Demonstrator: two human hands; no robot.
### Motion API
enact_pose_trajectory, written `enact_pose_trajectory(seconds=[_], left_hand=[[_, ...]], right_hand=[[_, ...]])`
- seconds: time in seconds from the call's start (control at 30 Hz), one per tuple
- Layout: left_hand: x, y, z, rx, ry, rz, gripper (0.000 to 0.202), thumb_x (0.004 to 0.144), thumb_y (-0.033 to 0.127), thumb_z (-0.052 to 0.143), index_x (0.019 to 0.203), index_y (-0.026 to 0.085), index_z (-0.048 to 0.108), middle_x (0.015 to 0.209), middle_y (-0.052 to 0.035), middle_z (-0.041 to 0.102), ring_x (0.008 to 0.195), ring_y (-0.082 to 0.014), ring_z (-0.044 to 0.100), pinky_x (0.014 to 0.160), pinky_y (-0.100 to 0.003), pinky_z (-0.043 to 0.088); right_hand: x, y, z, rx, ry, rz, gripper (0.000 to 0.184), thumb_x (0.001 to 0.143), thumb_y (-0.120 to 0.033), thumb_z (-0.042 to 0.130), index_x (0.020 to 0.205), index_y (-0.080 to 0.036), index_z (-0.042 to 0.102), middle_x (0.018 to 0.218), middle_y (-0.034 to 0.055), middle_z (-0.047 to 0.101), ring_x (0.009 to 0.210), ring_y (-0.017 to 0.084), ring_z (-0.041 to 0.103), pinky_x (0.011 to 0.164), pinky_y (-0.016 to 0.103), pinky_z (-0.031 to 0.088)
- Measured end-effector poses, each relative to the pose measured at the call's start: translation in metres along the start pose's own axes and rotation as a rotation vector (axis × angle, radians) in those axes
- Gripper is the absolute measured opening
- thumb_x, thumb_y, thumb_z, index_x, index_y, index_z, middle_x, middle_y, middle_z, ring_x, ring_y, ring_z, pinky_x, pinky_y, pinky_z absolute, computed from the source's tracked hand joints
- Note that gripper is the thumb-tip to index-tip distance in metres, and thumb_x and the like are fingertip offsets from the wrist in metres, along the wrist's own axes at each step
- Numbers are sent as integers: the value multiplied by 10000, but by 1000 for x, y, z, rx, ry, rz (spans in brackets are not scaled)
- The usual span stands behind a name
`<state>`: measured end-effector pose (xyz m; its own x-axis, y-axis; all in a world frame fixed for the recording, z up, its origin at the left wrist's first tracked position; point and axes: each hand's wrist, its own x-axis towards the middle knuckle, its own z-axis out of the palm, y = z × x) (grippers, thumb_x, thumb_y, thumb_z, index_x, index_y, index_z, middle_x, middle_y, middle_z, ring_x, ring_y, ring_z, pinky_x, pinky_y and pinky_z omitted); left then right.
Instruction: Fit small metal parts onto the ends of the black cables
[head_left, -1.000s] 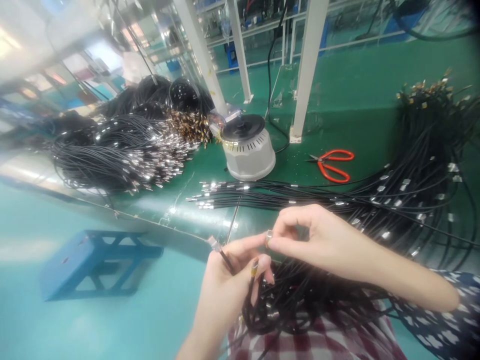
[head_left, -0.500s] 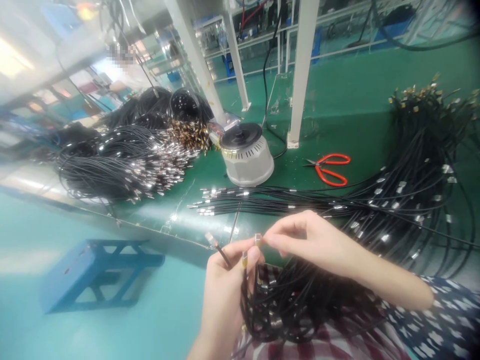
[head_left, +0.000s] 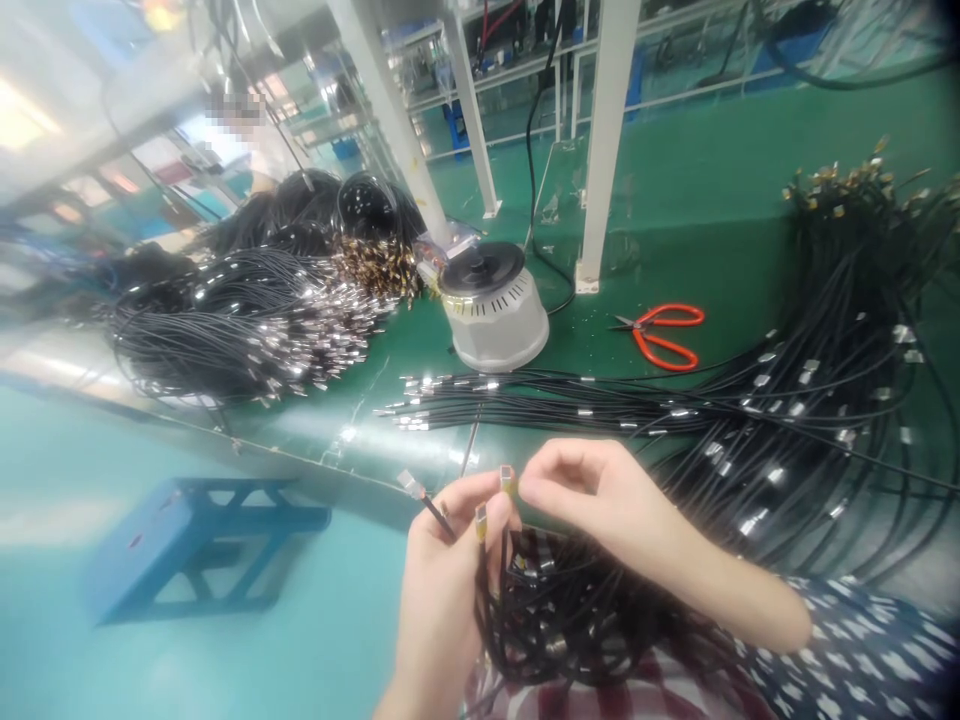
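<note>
My left hand [head_left: 450,560] is closed around several black cables, with their metal connectors poking out between the fingers. One connector [head_left: 506,480] stands upright past the fingertips, showing a square open end and a yellowish side. A second connector [head_left: 481,520] rises beside the thumb, and a cable end with a pale tip [head_left: 410,485] sticks out to the left. Just right of the upright connector is my right hand [head_left: 581,490], thumb and index finger pinched together; whatever they may hold is hidden. Below both hands, a tangle of black cables [head_left: 577,620] lies over my lap.
On the green bench [head_left: 697,220] lie red-handled scissors [head_left: 660,335], right of a round white device [head_left: 499,320] with a black top. Cable bundles [head_left: 202,330] are heaped at left, more cables [head_left: 847,300] at right. A blue stool [head_left: 142,550] stands on the floor; another person [head_left: 270,150] is behind.
My right hand has shifted slightly down and left, its forearm lower. The connectors in my left hand have moved slightly left, and more of the upright connector's yellowish side shows.
</note>
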<state>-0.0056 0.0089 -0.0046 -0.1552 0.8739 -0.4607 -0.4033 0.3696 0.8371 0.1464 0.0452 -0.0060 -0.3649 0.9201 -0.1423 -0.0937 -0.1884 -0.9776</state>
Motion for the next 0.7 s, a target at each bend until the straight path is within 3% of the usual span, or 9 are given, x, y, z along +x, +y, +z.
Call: enact_pose_trajectory(seconds=[0.23, 0.37, 0.7], left_hand=[[-1, 4, 1, 19, -178, -45, 293, 579, 245, 865, 726, 161, 627, 533, 40, 590, 402, -47, 464, 392, -132, 332], [0, 2, -1, 29, -150, -71, 275, 616, 241, 846, 641, 151, 588, 480, 43, 561, 395, -52, 459, 399, -138, 340], [-6, -4, 7, -151, -180, -68, 196, 716, 224, 799, 652, 137, 635, 557, 19, 623, 465, -52, 522, 460, -125, 405]], right_hand=[[-1, -1, 0, -68, 24, -68, 160, 828, -262, 644, 705, -160, 637, 703, 9, 633, 679, 150, 542, 655, 273, 422], [-5, 0, 3, -126, 71, -129, 155, 846, -224, 629, 701, -171, 610, 699, -8, 593, 668, 142, 526, 646, 266, 420], [-11, -1, 14, -128, 151, -242, 221, 885, -152, 603, 671, -194, 567, 664, -25, 603, 670, 137, 558, 693, 271, 443]])
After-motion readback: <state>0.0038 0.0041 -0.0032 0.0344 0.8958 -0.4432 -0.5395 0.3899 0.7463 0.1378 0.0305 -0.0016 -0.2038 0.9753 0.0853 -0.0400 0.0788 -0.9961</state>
